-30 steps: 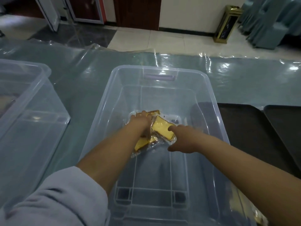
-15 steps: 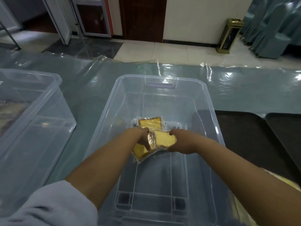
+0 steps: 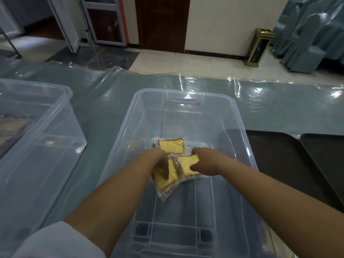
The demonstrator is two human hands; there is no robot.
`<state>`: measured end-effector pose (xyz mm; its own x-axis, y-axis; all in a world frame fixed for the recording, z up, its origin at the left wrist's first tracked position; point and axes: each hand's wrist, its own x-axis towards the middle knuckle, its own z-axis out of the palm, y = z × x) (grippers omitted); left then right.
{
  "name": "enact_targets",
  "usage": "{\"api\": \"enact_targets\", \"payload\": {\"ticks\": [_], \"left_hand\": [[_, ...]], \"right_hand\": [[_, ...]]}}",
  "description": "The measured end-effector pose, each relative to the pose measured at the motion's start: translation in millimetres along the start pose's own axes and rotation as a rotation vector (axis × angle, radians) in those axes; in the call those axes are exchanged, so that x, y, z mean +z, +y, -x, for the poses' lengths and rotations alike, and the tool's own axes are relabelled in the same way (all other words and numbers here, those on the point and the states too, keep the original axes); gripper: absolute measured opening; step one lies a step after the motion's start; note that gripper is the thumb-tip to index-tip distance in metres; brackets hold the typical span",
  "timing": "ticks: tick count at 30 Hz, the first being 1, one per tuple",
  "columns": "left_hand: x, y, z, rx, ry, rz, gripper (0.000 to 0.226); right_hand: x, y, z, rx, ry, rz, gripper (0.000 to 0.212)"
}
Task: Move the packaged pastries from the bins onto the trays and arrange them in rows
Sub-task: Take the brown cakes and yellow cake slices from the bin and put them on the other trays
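Down in the clear bin (image 3: 242, 131), my left hand (image 3: 158, 161) pinches one wrapped cake slice (image 3: 165, 178) while my right hand (image 3: 204, 162) grips another (image 3: 188, 162); a third slice (image 3: 172, 146) lies just beyond, black trays (image 3: 279, 155) alongside.

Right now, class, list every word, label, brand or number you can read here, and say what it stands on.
None can be read.
Cake packets: clear wrap, no print visible.
Clear bin: plain purple handle, no label.
Gold floor bin: dark front panel with pale marks, too small and blurred to read.
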<state>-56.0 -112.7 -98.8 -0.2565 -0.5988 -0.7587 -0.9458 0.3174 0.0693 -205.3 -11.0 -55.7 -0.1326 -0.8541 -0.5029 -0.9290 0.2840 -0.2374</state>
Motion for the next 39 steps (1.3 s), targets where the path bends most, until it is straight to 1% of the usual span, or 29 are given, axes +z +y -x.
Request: {"api": "enact_targets", "payload": {"ticks": [4,8,10,12,14,16,17,18,21,23,26,28,30,32,34,36,39], "left_hand": [[-16,11,28,0.089,-0.003,-0.274,0.072],[-17,13,48,0.133,-0.040,-0.475,0.075],[-11,10,56,0.176,-0.049,-0.549,0.075],[-5,7,59,0.210,-0.072,-0.589,0.082],[0,5,59,0.240,-0.111,-0.579,0.086],[2,4,58,0.248,-0.140,-0.567,0.086],[1,3,57,0.240,-0.143,-0.540,0.082],[0,3,55,0.233,-0.141,-0.500,0.077],[-11,-1,53,0.226,-0.132,-0.384,0.064],[-19,-4,55,0.248,-0.104,-0.366,0.061],[-22,-5,58,0.267,-0.104,-0.381,0.068],[-20,-3,58,0.282,-0.155,-0.415,0.077],[-21,0,57,0.308,-0.180,-0.440,0.079],[-25,0,57,0.336,-0.163,-0.422,0.076],[-30,-3,56,0.346,-0.145,-0.392,0.076],[-32,-6,55,0.339,-0.139,-0.382,0.078],[-29,-8,50,0.323,-0.161,-0.379,0.082]], "right_hand": [[-2,0,-8,0.010,-0.010,-0.009,0.060],[-3,-5,-27,0.036,-0.035,0.020,0.065],[0,-7,-40,0.025,-0.046,0.079,0.062],[6,-8,-55,-0.002,-0.041,0.129,0.059],[16,-5,-70,-0.018,-0.068,0.200,0.065],[32,-1,-79,-0.012,-0.151,0.287,0.081],[43,-1,-81,-0.018,-0.173,0.329,0.086],[53,0,-81,-0.039,-0.157,0.368,0.085],[74,-2,-81,-0.102,-0.017,0.505,0.082],[72,-4,-88,-0.114,-0.025,0.574,0.083],[51,-9,-97,-0.065,-0.189,0.439,0.080],[34,-11,-105,-0.053,-0.241,0.356,0.070],[20,-16,-116,-0.065,-0.174,0.291,0.060],[12,-24,-128,-0.094,-0.071,0.341,0.051],[11,-34,-140,-0.113,-0.006,0.407,0.052],[15,-42,-151,-0.130,-0.001,0.393,0.053],[27,-43,-162,-0.098,-0.035,0.320,0.046]]}}
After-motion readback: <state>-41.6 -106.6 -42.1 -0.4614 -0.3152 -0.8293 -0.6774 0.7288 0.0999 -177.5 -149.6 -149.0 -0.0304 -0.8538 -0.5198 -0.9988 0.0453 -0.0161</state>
